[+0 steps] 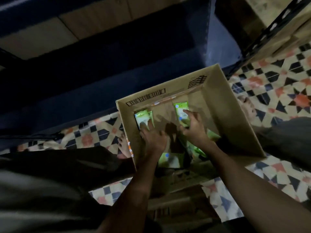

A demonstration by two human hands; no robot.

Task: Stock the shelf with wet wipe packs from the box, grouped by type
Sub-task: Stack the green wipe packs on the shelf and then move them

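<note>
An open cardboard box (223,105) stands on the patterned floor and holds several green wet wipe packs. Both my hands are down inside it. My left hand (152,137) reaches to a green pack (143,117) at the box's left wall, fingertips touching its near end. My right hand (195,127) has spread fingers over another green pack (181,111) near the far wall. More green packs (170,159) lie at the near side, partly hidden under my forearms.
A dark blue metal shelf (117,68) runs across the far side, with a perforated upright (262,37) at the right and cardboard cartons (94,21) above. Bare feet (123,145) stand beside the box on the tiled floor (277,84).
</note>
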